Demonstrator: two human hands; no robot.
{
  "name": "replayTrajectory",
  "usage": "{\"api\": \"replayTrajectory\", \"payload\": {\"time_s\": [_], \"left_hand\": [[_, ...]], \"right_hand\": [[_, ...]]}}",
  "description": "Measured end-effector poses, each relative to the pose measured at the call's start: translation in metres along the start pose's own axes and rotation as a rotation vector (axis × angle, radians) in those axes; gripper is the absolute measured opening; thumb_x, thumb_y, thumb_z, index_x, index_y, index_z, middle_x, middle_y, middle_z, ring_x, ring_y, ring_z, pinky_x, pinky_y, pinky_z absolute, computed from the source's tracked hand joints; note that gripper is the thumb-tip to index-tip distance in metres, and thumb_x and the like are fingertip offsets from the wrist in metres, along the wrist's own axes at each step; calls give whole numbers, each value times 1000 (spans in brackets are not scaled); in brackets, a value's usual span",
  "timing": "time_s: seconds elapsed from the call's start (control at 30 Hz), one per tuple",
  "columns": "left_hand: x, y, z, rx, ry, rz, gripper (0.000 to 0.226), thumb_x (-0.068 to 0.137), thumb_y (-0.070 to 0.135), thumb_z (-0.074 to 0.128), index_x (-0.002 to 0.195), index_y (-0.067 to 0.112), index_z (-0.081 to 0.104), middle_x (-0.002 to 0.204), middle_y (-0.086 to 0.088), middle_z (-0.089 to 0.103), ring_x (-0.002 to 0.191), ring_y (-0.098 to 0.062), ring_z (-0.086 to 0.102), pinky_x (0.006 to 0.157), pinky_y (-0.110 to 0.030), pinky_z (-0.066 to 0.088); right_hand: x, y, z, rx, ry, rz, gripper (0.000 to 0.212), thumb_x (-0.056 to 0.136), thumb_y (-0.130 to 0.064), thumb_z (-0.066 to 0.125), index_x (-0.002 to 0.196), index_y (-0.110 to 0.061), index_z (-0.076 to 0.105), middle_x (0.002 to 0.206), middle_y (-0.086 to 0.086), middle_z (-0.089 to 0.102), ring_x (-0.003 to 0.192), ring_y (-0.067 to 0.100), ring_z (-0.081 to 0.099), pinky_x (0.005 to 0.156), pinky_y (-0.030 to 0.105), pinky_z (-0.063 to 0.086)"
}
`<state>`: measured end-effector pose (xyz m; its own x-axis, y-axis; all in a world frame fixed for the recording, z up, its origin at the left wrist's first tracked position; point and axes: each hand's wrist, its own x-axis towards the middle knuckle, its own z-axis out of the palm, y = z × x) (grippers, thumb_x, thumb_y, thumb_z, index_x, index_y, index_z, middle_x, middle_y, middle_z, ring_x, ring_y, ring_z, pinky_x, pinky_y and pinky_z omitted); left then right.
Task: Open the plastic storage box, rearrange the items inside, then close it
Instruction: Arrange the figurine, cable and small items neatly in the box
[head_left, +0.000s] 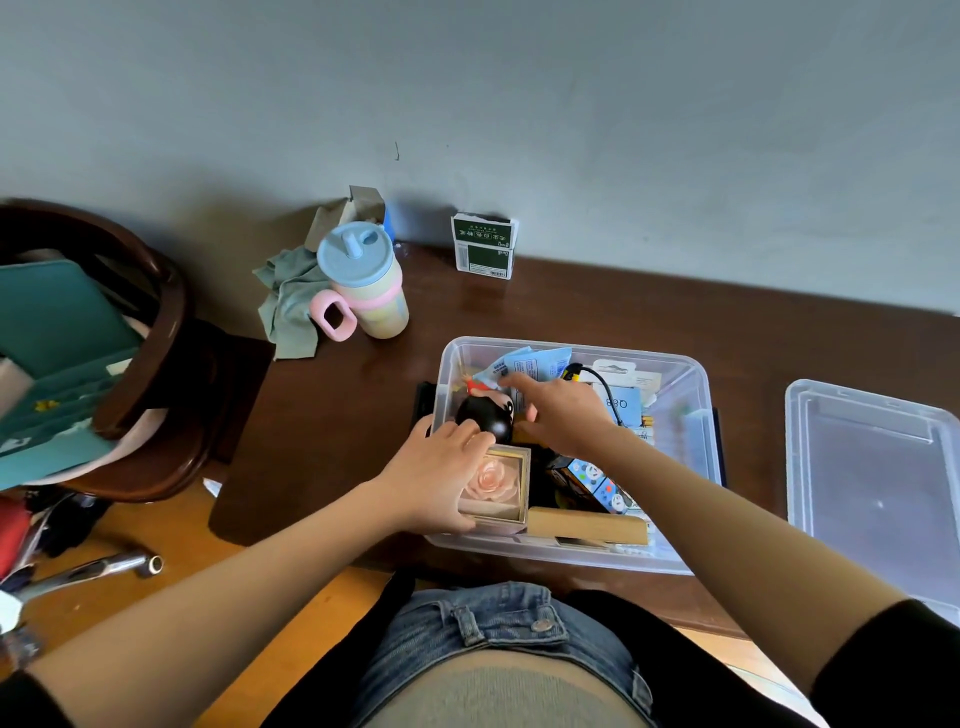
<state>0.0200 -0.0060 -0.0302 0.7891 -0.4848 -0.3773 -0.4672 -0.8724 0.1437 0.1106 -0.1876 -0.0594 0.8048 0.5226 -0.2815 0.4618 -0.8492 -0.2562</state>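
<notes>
Clear plastic storage box: was left open on the dark wooden table.
Left hand: was closed around the square wooden box with a pink rose.
Right hand: was spread open over the contents, nothing being held.

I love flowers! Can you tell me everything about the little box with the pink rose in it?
The small square pale wooden box with a clear top holds one pale pink rose, its petals open and facing up. It sits flat in the near left corner of the clear plastic storage box, beside a plain wooden block. The left hand grips it, fingers along its far edge and thumb along the near edge. A shiny black round toy lies just behind it.
</notes>
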Motion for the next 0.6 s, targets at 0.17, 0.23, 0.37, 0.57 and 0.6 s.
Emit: {"api": "replayTrajectory", "payload": {"time_s": [0.17,0.23,0.37,0.57,0.6], "left_hand": [[-2,-6,-1,83,-119,44,87,80,68,51,146,18,24,142,-3,37,131,-22,33,113,-48,14],[-4,-7,-1,142,-152,64,80,86,66,45,147,19,24,143,-6,39,134,-23,29,114,-49,12],[-3,-2,-3,157,-196,46,60,94,52,42,147,26,28,143,-8,39,136,-24,27,114,-51,11],[-1,5,-9,174,-172,3,36,95,35,44,129,27,52,131,-8,47,124,-27,40,112,-55,10],[-1,6,-8,166,-165,1,34,95,32,44,127,26,53,129,-7,49,121,-26,42,112,-55,9]], "right_hand": [[-6,1,0,49,-36,-3,47,88,-30,55,132,-32,40,86,1,67,78,27,63,62,34,50],[-10,1,-2,91,-38,8,42,89,-27,55,129,-28,44,82,-1,62,79,27,62,60,32,44],[-23,1,-10,253,-51,69,23,90,-22,52,111,-20,59,94,-1,69,88,23,63,76,35,52],[-53,-8,-18,347,-212,25,28,93,-15,49,114,-15,68,114,1,69,105,17,62,92,30,49],[-57,-11,-17,346,-219,38,29,93,-16,48,116,-15,67,116,2,68,107,18,62,92,32,49]]}}
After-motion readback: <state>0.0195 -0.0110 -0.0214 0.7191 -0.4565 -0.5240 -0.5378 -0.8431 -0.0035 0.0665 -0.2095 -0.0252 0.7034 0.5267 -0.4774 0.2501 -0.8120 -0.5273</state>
